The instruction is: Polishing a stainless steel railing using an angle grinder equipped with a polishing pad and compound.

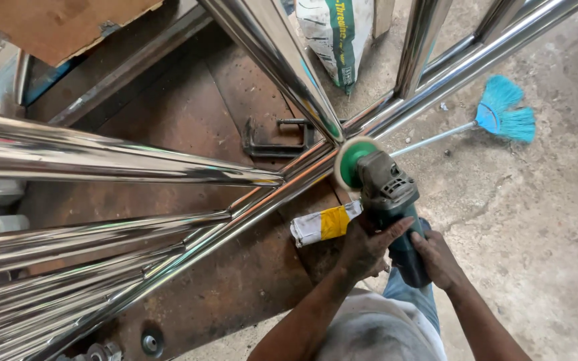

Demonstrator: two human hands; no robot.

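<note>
— While both my hands grip it, where's the angle grinder [391, 207]?
— Left hand [364, 246] and right hand [438, 257] clasp its body; the disc [352, 160] touches the polished steel frame [249, 200] above the rusty table [235, 281].

Bright, even daylight fills the scene, with soft, faint shadows. The polished steel tubes [122, 164] throw strong white glare and mirror-like streaks. The concrete floor [543, 220] looks pale and slightly washed out. Focus is sharp at the centre; the wide lens bends lines near the edges.
</note>
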